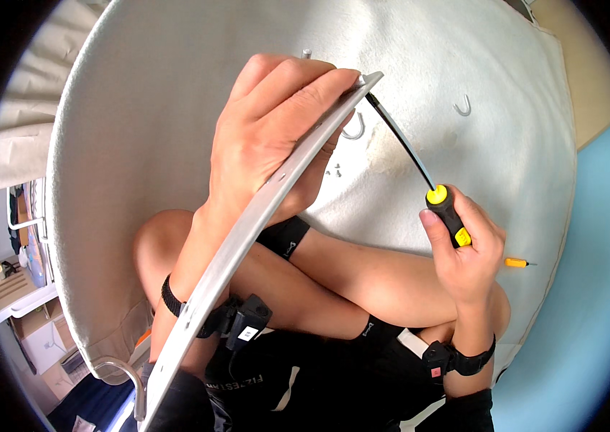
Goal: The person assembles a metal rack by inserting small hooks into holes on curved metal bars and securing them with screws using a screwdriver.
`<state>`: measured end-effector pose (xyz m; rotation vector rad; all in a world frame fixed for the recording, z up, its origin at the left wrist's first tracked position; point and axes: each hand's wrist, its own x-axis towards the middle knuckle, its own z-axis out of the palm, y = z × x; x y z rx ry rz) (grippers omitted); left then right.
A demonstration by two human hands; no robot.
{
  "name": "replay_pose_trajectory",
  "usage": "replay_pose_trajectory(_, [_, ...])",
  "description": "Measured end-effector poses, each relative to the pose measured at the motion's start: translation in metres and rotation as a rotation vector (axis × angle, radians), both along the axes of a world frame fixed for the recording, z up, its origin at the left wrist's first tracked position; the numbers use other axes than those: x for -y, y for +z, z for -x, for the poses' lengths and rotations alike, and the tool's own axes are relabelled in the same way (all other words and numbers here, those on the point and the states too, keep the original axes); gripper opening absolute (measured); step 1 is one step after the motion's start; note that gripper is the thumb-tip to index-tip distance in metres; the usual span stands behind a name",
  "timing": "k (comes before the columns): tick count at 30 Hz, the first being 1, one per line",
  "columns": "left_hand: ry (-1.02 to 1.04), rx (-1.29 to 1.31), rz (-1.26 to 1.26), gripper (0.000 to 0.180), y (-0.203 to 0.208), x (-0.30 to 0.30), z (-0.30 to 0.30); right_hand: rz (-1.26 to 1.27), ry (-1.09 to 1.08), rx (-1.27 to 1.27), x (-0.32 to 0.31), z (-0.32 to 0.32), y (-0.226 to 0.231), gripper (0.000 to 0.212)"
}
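Observation:
A long, light grey metal strip [244, 227] with holes along it slants up from the lower left. My left hand [276, 119] is closed around its upper part, fingers near the top end. Wrapped around the handle of a black and yellow screwdriver [443, 207] is my right hand [471, 259]. The screwdriver's tip meets the strip just below its top end; whether it sits in a screw cannot be made out. At the strip's lower end a curved metal hook [132, 381] sticks out. Another metal hook [355, 128] shows partly behind my left hand.
On the pale cloth [420, 43] lie a loose U-shaped hook [464, 108] and several small screws [335, 171]. A small yellow screwdriver [516, 263] rests right of my knee. My crossed legs [362, 277] are beneath the strip. Shelving [31, 302] stands at far left.

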<state>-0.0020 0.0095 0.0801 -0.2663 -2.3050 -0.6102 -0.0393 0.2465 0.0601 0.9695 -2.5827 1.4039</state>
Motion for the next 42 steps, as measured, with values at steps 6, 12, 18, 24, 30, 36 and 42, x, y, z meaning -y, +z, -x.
replay_pose_trajectory(6, [-0.016, -0.011, -0.020, 0.021, -0.004, 0.003, 0.000, 0.016, 0.024, 0.275, 0.000, -0.004, 0.006, 0.022])
replay_pose_trajectory(12, [-0.036, 0.020, -0.038, 0.021, -0.003, 0.004, -0.001, 0.225, 0.168, 0.981, -0.006, -0.004, 0.013, 0.022])
replay_pose_trajectory(18, [-0.067, 0.023, -0.032, 0.019, -0.005, 0.008, -0.002, 0.393, 0.245, 1.450, -0.009, 0.000, 0.018, 0.027])
replay_pose_trajectory(24, [-0.071, 0.060, -0.136, 0.017, -0.006, 0.007, -0.002, 0.386, 0.271, 1.499, -0.010, 0.003, 0.016, 0.026])
replay_pose_trajectory(30, [0.384, 0.487, -0.817, 0.022, -0.001, -0.017, -0.001, 0.401, 0.168, 1.291, -0.007, 0.008, 0.009, 0.025])
replay_pose_trajectory(36, [-0.028, 0.509, -1.114, 0.035, -0.023, -0.028, 0.006, 0.520, -0.116, 1.050, 0.003, 0.014, -0.002, 0.017])
replay_pose_trajectory(42, [-0.262, 0.827, -1.025, 0.027, -0.019, -0.049, -0.003, 0.529, -0.094, 1.082, 0.010, 0.008, -0.005, 0.022])
